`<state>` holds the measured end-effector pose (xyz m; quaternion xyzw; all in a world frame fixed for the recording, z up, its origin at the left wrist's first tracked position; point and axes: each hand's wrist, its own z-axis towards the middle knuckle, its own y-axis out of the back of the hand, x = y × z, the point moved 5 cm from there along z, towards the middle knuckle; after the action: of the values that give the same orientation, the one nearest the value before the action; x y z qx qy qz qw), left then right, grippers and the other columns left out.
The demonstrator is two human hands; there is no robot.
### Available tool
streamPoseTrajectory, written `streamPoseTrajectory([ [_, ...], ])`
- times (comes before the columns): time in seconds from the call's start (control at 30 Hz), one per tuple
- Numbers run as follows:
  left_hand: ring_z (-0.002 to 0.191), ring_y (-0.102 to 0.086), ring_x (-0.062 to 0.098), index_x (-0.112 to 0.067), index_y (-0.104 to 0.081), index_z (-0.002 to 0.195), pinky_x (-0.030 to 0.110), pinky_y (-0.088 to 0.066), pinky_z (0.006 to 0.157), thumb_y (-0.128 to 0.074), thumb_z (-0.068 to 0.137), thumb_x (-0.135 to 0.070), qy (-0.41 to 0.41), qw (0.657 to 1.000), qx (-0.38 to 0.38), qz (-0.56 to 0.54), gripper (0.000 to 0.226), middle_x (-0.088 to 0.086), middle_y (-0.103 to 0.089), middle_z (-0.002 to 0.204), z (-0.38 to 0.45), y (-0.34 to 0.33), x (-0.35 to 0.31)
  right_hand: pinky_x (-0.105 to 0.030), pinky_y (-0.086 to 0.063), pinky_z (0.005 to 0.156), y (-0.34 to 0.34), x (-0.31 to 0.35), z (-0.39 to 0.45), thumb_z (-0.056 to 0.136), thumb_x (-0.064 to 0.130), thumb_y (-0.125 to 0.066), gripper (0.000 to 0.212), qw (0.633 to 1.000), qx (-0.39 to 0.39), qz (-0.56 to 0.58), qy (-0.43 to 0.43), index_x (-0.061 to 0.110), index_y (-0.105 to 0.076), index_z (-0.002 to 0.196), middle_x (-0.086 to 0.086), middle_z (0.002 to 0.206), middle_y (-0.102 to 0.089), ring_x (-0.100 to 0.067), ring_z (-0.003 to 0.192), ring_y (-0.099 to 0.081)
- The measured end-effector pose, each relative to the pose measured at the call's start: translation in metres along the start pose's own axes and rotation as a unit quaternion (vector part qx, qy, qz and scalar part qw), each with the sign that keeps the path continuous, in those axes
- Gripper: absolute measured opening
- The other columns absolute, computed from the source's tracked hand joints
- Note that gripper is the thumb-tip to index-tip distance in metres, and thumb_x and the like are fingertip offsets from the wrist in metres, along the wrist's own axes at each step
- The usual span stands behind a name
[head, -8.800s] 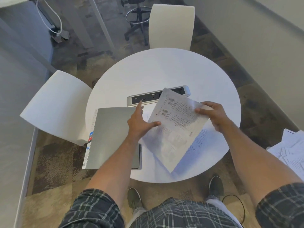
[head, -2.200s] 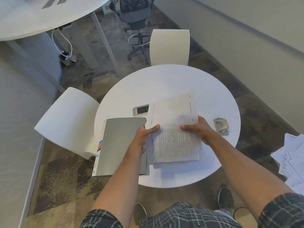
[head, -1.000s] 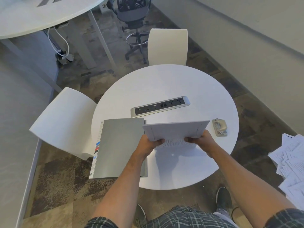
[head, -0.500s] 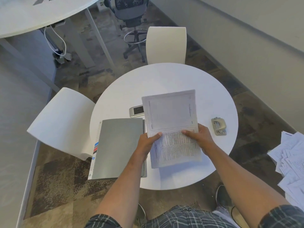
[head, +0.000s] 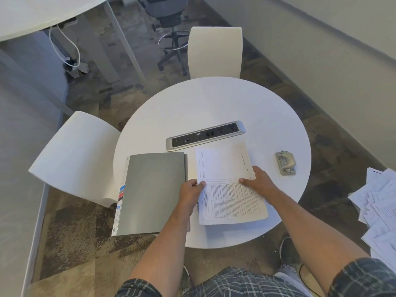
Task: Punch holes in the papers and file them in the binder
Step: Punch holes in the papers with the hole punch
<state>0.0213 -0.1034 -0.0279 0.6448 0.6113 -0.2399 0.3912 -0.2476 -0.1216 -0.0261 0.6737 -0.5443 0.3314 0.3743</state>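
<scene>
A stack of printed papers [head: 227, 181] lies flat on the round white table [head: 214, 103], near its front edge. My left hand [head: 190, 190] grips the stack's left edge and my right hand [head: 260, 181] holds its right edge. A closed grey binder [head: 152, 191] with coloured tabs rests left of the papers, overhanging the table's front edge. A metal hole punch [head: 285, 162] sits at the table's right side, apart from both hands.
A silver power strip [head: 205, 135] is set into the table behind the papers. White chairs stand at the left [head: 72, 157] and the far side [head: 215, 52]. Loose papers [head: 379, 206] are piled on the floor at the right.
The stack was held upright and tapped on the table a second ago; it now lies flat on the table, still held at both side edges.
</scene>
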Motion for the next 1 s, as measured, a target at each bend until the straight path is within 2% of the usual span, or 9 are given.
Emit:
streamPoseTrajectory([
  [0.1,0.074,-0.066,0.025,-0.003,-0.072,0.083,0.036,-0.053,0.069,-0.071,0.089,-0.02,0.003,0.998,-0.018,0.055,0.019,0.012,-0.073,0.081,0.007,0.005,0.007,-0.03,-0.054,0.068,0.002,-0.006,0.012,0.089,0.017,-0.078,0.046,0.997,0.012,-0.064,-0.033,0.015,-0.052,0.127,-0.007,0.115,-0.07,-0.023,0.097,-0.07],
  [0.2,0.083,-0.074,0.026,-0.012,-0.072,0.078,0.04,-0.061,0.079,-0.07,0.091,-0.018,0.016,0.994,-0.042,0.099,0.015,0.008,-0.077,0.087,0.011,0.011,0.01,-0.029,-0.053,0.057,0.018,-0.007,0.022,0.089,0.014,-0.076,0.037,0.993,-0.045,-0.089,-0.057,0.013,-0.058,0.121,-0.008,0.098,-0.075,-0.02,0.075,-0.072],
  [0.3,0.085,-0.075,0.028,-0.015,-0.071,0.075,0.046,-0.063,0.08,-0.071,0.091,-0.019,0.025,0.992,-0.057,0.114,0.016,0.006,-0.076,0.084,0.016,0.014,0.014,-0.032,-0.053,0.077,0.056,0.003,0.028,0.089,0.007,-0.071,0.028,0.964,-0.193,-0.184,0.002,0.012,-0.068,0.117,-0.011,0.112,-0.071,-0.021,0.09,-0.068],
  [0.37,0.084,-0.075,0.028,-0.015,-0.07,0.076,0.047,-0.063,0.08,-0.072,0.09,-0.02,0.031,0.99,-0.06,0.12,0.015,0.006,-0.076,0.084,0.019,0.016,0.017,-0.039,-0.053,0.092,0.083,0.012,0.024,0.086,0.004,-0.068,0.029,0.915,-0.302,-0.267,0.032,0.012,-0.07,0.114,-0.013,0.123,-0.061,-0.029,0.108,-0.063],
  [0.43,0.085,-0.074,0.027,-0.015,-0.07,0.077,0.044,-0.062,0.081,-0.072,0.09,-0.02,0.031,0.99,-0.061,0.125,0.014,0.005,-0.075,0.084,0.02,0.017,0.018,-0.047,-0.051,0.097,0.105,0.016,0.023,0.087,0.01,-0.067,0.036,0.872,-0.363,-0.328,0.014,0.012,-0.066,0.123,-0.018,0.13,-0.055,-0.039,0.115,-0.058],
  [0.53,0.088,-0.074,0.028,-0.017,-0.069,0.076,0.042,-0.062,0.083,-0.072,0.09,-0.018,0.032,0.99,-0.064,0.118,0.014,0.004,-0.075,0.085,0.023,0.017,0.019,-0.051,-0.045,0.106,0.129,-0.001,0.04,0.093,0.03,-0.063,0.059,0.889,-0.322,-0.317,-0.07,0.012,-0.047,0.147,-0.019,0.147,-0.049,-0.042,0.13,-0.051],
  [0.67,0.088,-0.074,0.027,-0.016,-0.069,0.079,0.045,-0.062,0.084,-0.071,0.09,-0.016,0.041,0.991,-0.07,0.111,0.011,0.005,-0.075,0.088,0.028,0.019,0.021,-0.047,-0.045,0.103,0.132,-0.018,0.054,0.1,0.03,-0.051,0.054,0.926,-0.252,-0.26,-0.109,0.014,-0.042,0.15,-0.017,0.142,-0.057,-0.04,0.127,-0.055],
  [0.8,0.089,-0.074,0.026,-0.013,-0.07,0.081,0.042,-0.062,0.083,-0.071,0.091,-0.016,0.043,0.992,-0.075,0.097,0.011,0.006,-0.075,0.09,0.031,0.019,0.023,-0.045,-0.051,0.094,0.119,-0.014,0.047,0.098,0.023,-0.056,0.04,0.922,-0.275,-0.266,-0.064,0.02,-0.058,0.138,-0.013,0.126,-0.068,-0.038,0.115,-0.062],
  [1.0,0.087,-0.074,0.027,-0.015,-0.07,0.08,0.043,-0.062,0.082,-0.072,0.091,-0.014,0.045,0.993,-0.078,0.073,0.012,0.006,-0.076,0.09,0.034,0.017,0.026,-0.034,-0.053,0.074,0.081,-0.014,0.044,0.089,0.031,-0.071,0.027,0.958,-0.207,-0.198,0.0,0.026,-0.077,0.115,-0.007,0.103,-0.073,-0.025,0.093,-0.069],
])
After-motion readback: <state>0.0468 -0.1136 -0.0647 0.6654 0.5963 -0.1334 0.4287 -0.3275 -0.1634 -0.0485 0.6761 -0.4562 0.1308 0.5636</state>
